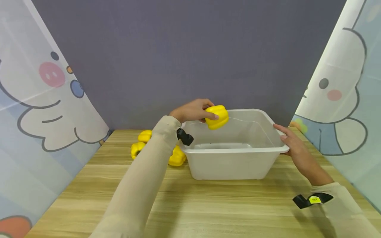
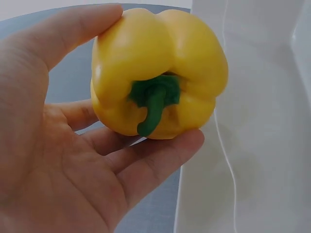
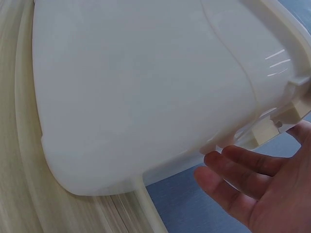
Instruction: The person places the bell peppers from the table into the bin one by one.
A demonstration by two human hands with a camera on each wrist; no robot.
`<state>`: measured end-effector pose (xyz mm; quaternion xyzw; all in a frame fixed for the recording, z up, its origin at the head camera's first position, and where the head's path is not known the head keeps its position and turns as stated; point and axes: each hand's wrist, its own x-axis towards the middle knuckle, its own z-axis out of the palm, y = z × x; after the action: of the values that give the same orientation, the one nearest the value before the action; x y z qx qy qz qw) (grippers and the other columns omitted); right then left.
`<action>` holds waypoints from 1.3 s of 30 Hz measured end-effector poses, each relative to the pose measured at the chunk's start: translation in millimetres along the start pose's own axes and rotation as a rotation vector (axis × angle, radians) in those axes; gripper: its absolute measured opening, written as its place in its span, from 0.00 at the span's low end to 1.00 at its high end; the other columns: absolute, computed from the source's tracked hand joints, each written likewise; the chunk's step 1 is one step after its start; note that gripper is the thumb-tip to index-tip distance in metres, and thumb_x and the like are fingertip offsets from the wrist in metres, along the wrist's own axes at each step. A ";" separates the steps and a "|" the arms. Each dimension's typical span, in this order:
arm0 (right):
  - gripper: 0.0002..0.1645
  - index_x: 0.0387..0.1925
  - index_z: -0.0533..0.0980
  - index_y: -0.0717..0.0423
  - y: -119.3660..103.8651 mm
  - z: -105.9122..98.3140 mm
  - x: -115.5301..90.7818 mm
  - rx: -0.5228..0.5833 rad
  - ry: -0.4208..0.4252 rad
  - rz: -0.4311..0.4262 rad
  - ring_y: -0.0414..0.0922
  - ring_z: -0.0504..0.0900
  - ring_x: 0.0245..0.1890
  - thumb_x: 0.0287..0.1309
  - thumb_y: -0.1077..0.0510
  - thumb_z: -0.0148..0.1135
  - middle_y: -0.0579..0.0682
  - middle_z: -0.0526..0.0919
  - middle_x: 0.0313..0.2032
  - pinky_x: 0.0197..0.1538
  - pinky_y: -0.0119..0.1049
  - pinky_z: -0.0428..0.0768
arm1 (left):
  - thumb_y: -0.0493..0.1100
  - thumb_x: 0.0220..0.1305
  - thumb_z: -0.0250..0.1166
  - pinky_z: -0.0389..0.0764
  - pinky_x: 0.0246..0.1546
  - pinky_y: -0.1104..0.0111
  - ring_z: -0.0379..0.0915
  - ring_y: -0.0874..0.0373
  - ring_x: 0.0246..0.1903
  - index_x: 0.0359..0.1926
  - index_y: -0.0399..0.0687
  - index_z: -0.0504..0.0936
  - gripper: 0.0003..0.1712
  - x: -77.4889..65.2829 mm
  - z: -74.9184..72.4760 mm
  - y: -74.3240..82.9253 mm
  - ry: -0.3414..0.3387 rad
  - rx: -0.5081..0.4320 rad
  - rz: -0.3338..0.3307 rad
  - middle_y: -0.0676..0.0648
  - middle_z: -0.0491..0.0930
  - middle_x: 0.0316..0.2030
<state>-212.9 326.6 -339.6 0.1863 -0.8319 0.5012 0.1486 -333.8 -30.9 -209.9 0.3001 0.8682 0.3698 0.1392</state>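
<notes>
My left hand grips a yellow bell pepper above the left side of a white plastic tub. Close up in the left wrist view, the thumb is on one side of the pepper and the fingers on the other, with its green stem facing the camera. At the tub's right end, my right hand holds the rim. In the right wrist view, fingertips touch the outside wall beneath that rim.
Several more yellow bell peppers lie on the wooden table left of the tub, partly hidden by the left sleeve. A grey panel stands behind. Cartoon-printed sheets flank both sides.
</notes>
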 end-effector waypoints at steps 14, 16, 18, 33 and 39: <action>0.30 0.77 0.55 0.56 -3.2 0.8 0.4 0.002 0.006 -0.013 0.33 0.77 0.47 0.80 0.52 0.35 0.37 0.71 0.58 0.41 0.26 0.79 | 0.56 0.61 0.72 0.82 0.48 0.63 0.78 0.56 0.46 0.63 0.48 0.71 0.35 17.8 20.0 2.8 -0.071 0.054 -0.023 0.50 0.76 0.53; 0.30 0.77 0.55 0.56 -3.4 1.0 0.0 -0.003 0.007 -0.013 0.33 0.77 0.47 0.80 0.52 0.35 0.37 0.70 0.58 0.41 0.26 0.79 | 0.56 0.61 0.72 0.82 0.47 0.64 0.78 0.56 0.45 0.64 0.47 0.71 0.36 18.8 22.9 5.5 -0.082 0.068 -0.024 0.50 0.75 0.53; 0.30 0.77 0.55 0.56 -3.3 1.4 -0.1 -0.007 0.009 -0.013 0.33 0.77 0.48 0.80 0.53 0.35 0.38 0.70 0.59 0.41 0.26 0.79 | 0.56 0.61 0.72 0.82 0.48 0.63 0.78 0.55 0.45 0.63 0.47 0.71 0.36 19.6 25.2 7.9 -0.094 0.078 -0.024 0.49 0.75 0.53; 0.30 0.78 0.54 0.54 0.0 3.7 1.4 -0.027 0.016 -0.001 0.33 0.75 0.50 0.81 0.52 0.35 0.42 0.67 0.62 0.42 0.27 0.79 | 0.58 0.60 0.71 0.80 0.50 0.62 0.75 0.56 0.48 0.60 0.47 0.73 0.33 24.7 32.1 7.0 -0.150 0.132 0.015 0.50 0.76 0.54; 0.30 0.78 0.54 0.53 0.1 3.5 1.0 -0.042 0.017 0.006 0.33 0.73 0.51 0.81 0.51 0.35 0.46 0.65 0.66 0.42 0.26 0.79 | 0.59 0.58 0.72 0.79 0.48 0.64 0.75 0.57 0.47 0.59 0.48 0.74 0.33 27.2 34.2 6.9 -0.169 0.140 0.037 0.52 0.77 0.53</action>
<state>-214.1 323.3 -340.8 0.1766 -0.8414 0.4857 0.1579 -336.3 9.0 -229.0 0.3551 0.8714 0.2842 0.1841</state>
